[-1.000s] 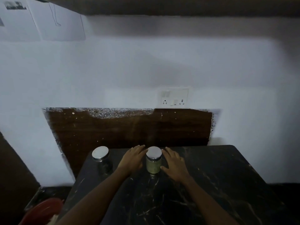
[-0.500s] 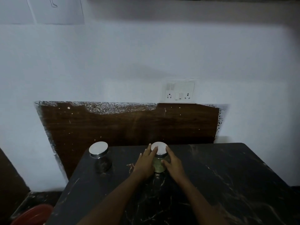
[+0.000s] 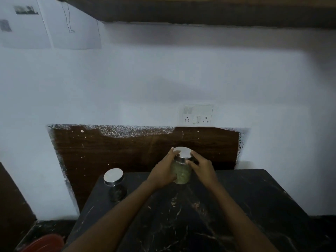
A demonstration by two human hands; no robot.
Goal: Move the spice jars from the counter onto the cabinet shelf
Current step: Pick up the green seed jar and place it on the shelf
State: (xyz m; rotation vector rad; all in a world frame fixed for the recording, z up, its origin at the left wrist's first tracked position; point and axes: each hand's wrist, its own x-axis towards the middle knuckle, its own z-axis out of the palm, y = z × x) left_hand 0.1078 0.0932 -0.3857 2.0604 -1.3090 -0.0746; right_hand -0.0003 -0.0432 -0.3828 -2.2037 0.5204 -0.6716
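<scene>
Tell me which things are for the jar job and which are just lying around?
For the job: green spice jar, gripped by left hand and right hand; dark spice jar, standing on the black counter.
Just lying about: wall socket; papers on the wall; red tub at bottom left; brown wall panel.

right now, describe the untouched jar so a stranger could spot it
On the black marble counter, look at its back left corner. The dark jar stands there untouched; the greenish jar is held by the left hand and right hand.
</scene>
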